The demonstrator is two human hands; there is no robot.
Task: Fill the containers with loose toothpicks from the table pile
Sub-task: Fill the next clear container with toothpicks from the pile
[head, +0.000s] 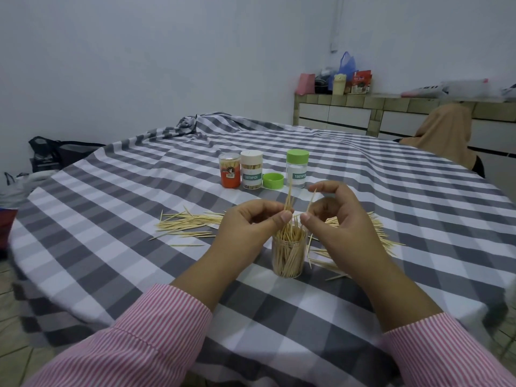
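The left hand [248,227] pinches a few toothpicks [288,199] between thumb and curled fingers, their tips pointing up toward twelve o'clock; the right hand [339,219] pinches a single toothpick [311,201] the same way, tilted toward one o'clock; both hands hover just above the mouth of a clear jar [289,256], which stands upright near the table's centre and is packed with upright toothpicks; a loose pile [185,222] lies flat at nine o'clock from the jar, and another pile [371,233] spreads at three o'clock, partly hidden under the right hand; at twelve o'clock, farther off, stand an orange jar [229,171], a white-lidded jar [251,169], a loose green lid [273,181] and a green-lidded jar [297,169] in a row; all rest on a grey-and-white checked tablecloth [279,317]; pink striped sleeves [134,344] cover both forearms.
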